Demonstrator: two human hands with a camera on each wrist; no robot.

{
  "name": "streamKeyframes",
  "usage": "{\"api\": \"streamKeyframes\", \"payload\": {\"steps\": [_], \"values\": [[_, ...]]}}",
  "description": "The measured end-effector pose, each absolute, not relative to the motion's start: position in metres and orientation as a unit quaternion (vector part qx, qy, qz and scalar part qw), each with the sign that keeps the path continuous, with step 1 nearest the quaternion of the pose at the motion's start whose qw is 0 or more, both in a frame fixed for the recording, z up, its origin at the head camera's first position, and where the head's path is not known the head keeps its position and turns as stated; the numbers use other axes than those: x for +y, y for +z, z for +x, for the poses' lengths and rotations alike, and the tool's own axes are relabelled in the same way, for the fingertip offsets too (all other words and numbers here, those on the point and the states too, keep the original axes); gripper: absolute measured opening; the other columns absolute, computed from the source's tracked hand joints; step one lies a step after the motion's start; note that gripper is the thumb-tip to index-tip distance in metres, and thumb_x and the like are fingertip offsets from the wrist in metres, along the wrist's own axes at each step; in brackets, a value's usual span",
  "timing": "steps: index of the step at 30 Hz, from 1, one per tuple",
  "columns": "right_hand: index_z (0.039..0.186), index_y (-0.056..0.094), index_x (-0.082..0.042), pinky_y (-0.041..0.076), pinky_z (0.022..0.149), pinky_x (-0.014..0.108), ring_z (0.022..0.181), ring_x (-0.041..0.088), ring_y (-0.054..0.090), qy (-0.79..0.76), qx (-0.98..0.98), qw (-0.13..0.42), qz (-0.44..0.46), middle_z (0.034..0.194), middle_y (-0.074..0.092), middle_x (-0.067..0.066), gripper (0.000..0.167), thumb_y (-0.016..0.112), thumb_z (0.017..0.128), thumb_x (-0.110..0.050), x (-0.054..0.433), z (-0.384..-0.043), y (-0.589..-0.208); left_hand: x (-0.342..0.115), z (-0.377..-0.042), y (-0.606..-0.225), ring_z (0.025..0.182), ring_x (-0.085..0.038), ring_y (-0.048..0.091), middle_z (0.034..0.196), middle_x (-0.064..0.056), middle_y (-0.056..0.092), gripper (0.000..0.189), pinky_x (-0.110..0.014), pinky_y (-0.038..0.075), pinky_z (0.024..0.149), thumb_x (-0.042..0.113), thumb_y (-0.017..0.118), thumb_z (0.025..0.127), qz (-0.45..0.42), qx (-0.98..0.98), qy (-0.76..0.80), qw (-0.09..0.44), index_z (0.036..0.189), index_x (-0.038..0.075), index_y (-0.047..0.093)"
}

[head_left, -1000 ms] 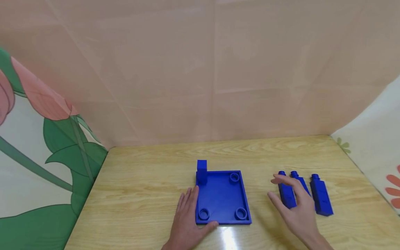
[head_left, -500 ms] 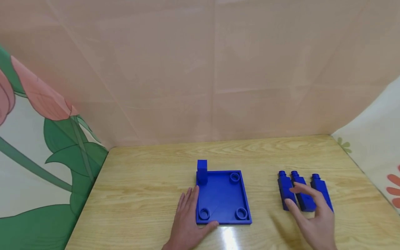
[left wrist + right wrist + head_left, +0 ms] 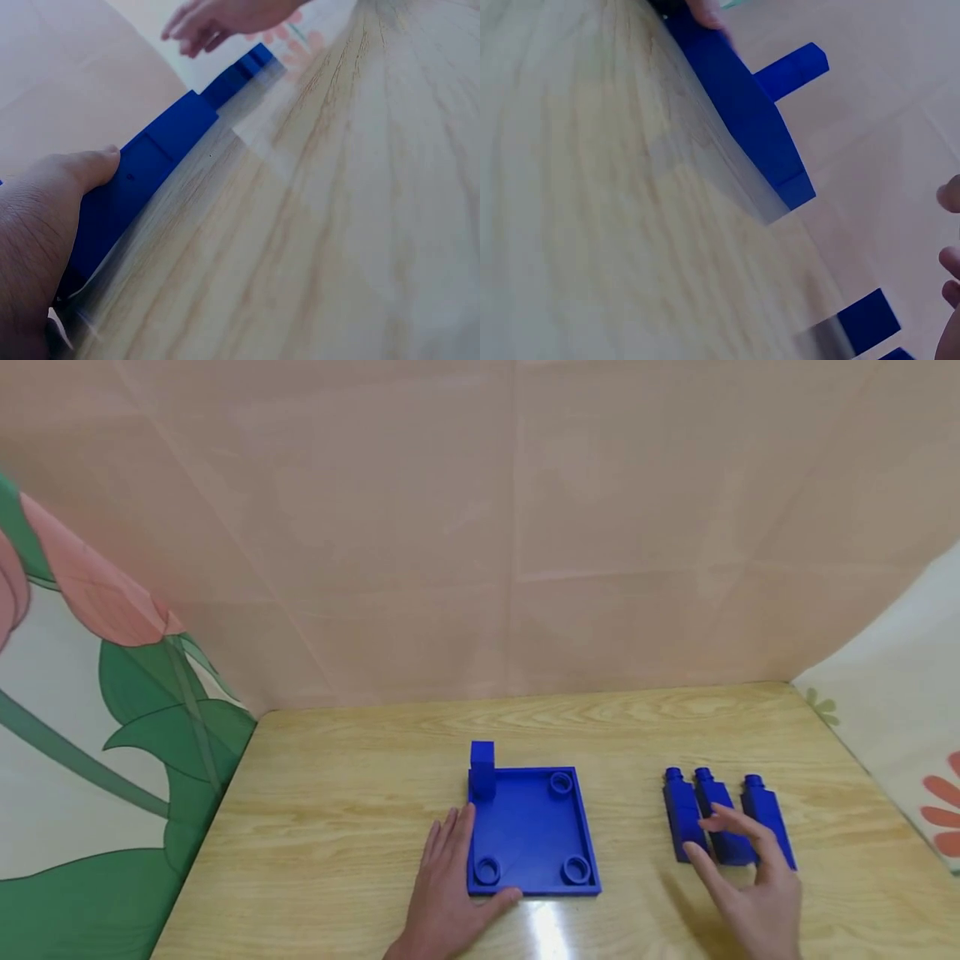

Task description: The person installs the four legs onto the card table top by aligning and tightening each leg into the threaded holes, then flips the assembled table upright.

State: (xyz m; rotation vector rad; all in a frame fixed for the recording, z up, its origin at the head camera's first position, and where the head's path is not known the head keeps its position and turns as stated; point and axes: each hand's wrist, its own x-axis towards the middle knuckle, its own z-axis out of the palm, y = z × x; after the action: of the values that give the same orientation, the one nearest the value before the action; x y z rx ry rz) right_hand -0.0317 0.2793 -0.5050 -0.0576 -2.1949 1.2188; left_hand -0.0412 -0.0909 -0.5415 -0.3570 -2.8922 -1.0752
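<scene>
A square blue tray-like base (image 3: 532, 835) lies on the wooden table, with a raised rim and round sockets in three corners. At its far left corner stands a blue square post (image 3: 483, 768). My left hand (image 3: 448, 893) rests along the base's left side, fingers straight, thumb at the front edge; the left wrist view shows the thumb (image 3: 97, 166) on the rim. Three similar posts with round knobbed ends lie to the right: a left one (image 3: 681, 818), a middle one (image 3: 716, 795) and a right one (image 3: 765, 814). Over them hovers my right hand (image 3: 757, 893), thumb and fingers apart, holding nothing.
The wood-grain table (image 3: 337, 810) ends at a beige cloth backdrop (image 3: 510, 568). A flower-printed cloth (image 3: 90, 760) hangs at the left, another printed cloth (image 3: 892, 718) at the right. Bare tabletop lies between the base and the loose posts.
My right hand has moved right and slightly nearer, from the left loose post to over the middle and right ones. My left hand, the base and the posts have stayed put.
</scene>
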Motion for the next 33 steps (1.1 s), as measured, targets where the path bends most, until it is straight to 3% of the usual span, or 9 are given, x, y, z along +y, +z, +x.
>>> {"api": "streamKeyframes", "payload": {"steps": [5,9,11,14,18,22,26,33], "values": [[0.142,0.07,-0.001,0.029,0.113,0.011,0.119,-0.014,0.052,0.414,-0.855,0.312,-0.016,0.111,0.067,-0.031,0.085,0.098,0.063,0.019,0.283,-0.035,-0.513,-0.091,-0.041,-0.541,0.169,-0.036,0.024,0.182,-0.01,0.032,0.124,-0.056,0.015,0.139,0.081,0.075,0.088,-0.109,-0.931,-0.348,0.002,0.178,0.013,0.024],[0.142,0.07,-0.002,0.026,0.12,0.025,0.127,-0.016,0.042,0.388,-0.863,0.323,-0.031,0.114,0.062,-0.037,0.089,0.101,0.06,0.01,0.288,-0.038,-0.519,-0.092,-0.042,-0.541,0.169,-0.035,0.023,0.182,-0.01,0.031,0.124,-0.056,0.014,0.139,0.081,0.075,0.088,-0.11,-0.931,-0.347,0.001,0.178,0.014,0.024],[0.142,0.07,-0.003,0.026,0.123,0.035,0.127,-0.01,0.042,0.377,-0.867,0.322,-0.045,0.114,0.062,-0.035,0.09,0.103,0.059,0.006,0.29,-0.039,-0.522,-0.092,-0.042,-0.541,0.169,-0.035,0.023,0.182,-0.009,0.031,0.124,-0.055,0.014,0.139,0.082,0.075,0.088,-0.11,-0.932,-0.345,0.003,0.178,0.014,0.024],[0.141,0.07,-0.003,0.028,0.121,0.05,0.125,0.012,0.051,0.366,-0.874,0.313,-0.063,0.111,0.074,-0.015,0.089,0.104,0.059,0.002,0.291,-0.041,-0.523,-0.092,-0.042,-0.542,0.169,-0.035,0.023,0.182,-0.008,0.031,0.124,-0.055,0.015,0.139,0.082,0.075,0.088,-0.11,-0.934,-0.341,0.005,0.179,0.014,0.023],[0.142,0.068,-0.003,0.029,0.117,0.061,0.124,0.039,0.053,0.346,-0.888,0.295,-0.073,0.11,0.08,0.019,0.089,0.105,0.061,-0.001,0.292,-0.041,-0.524,-0.093,-0.042,-0.542,0.169,-0.035,0.024,0.182,-0.008,0.031,0.124,-0.056,0.015,0.139,0.083,0.074,0.088,-0.108,-0.934,-0.341,0.001,0.179,0.015,0.023],[0.143,0.067,-0.001,0.029,0.121,0.07,0.127,0.047,0.054,0.313,-0.907,0.273,-0.063,0.109,0.079,0.027,0.091,0.107,0.061,-0.009,0.293,-0.041,-0.524,-0.093,-0.041,-0.541,0.169,-0.034,0.023,0.182,-0.008,0.031,0.124,-0.054,0.014,0.139,0.082,0.074,0.088,-0.106,-0.934,-0.342,-0.001,0.179,0.014,0.023],[0.143,0.066,0.001,0.02,0.131,0.071,0.131,0.055,0.053,0.28,-0.921,0.266,-0.036,0.108,0.078,0.029,0.094,0.107,0.06,-0.015,0.295,-0.042,-0.526,-0.093,-0.041,-0.541,0.169,-0.034,0.023,0.182,-0.008,0.03,0.125,-0.053,0.013,0.139,0.082,0.074,0.088,-0.106,-0.934,-0.34,0.002,0.179,0.014,0.023],[0.147,0.065,-0.002,0.012,0.137,0.061,0.127,0.055,0.053,0.296,-0.915,0.273,0.011,0.104,0.079,0.029,0.096,0.106,0.06,-0.008,0.295,-0.042,-0.527,-0.092,-0.041,-0.542,0.169,-0.034,0.023,0.182,-0.007,0.031,0.124,-0.049,0.011,0.139,0.082,0.074,0.088,-0.109,-0.932,-0.345,0.006,0.178,0.014,0.023]]}}
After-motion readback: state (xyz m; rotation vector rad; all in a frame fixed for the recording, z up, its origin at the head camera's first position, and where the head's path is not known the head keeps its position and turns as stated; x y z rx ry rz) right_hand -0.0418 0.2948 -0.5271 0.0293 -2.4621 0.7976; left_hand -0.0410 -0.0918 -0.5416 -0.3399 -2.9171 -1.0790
